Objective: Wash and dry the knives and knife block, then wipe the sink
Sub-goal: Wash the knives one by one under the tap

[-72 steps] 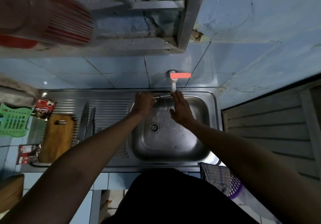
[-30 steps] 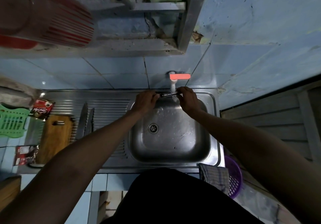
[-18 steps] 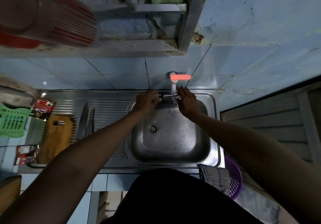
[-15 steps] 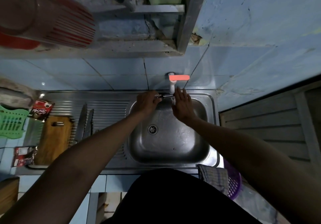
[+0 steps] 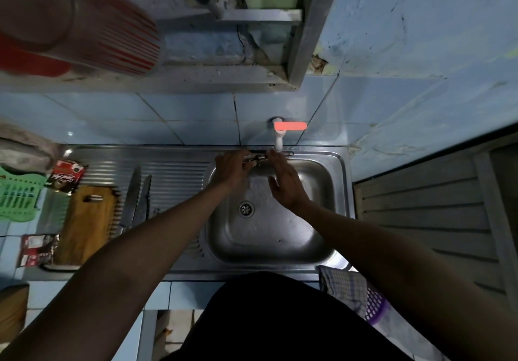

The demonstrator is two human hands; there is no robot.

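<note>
Under the tap (image 5: 279, 136), the left hand (image 5: 232, 168) grips a small knife (image 5: 256, 159) over the sink (image 5: 340, 164). The right hand (image 5: 284, 182), pinching the blade a second ago, now lies flat against it (fingers straight).

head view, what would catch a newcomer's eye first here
The glowing orange tap handle on the blue tiled wall stands out first, just above the steel sink. Under its spout, the left hand holds a knife while the right hand lies open against it. To the left, two more knives rest on the drainboard beside a wooden block.
</note>
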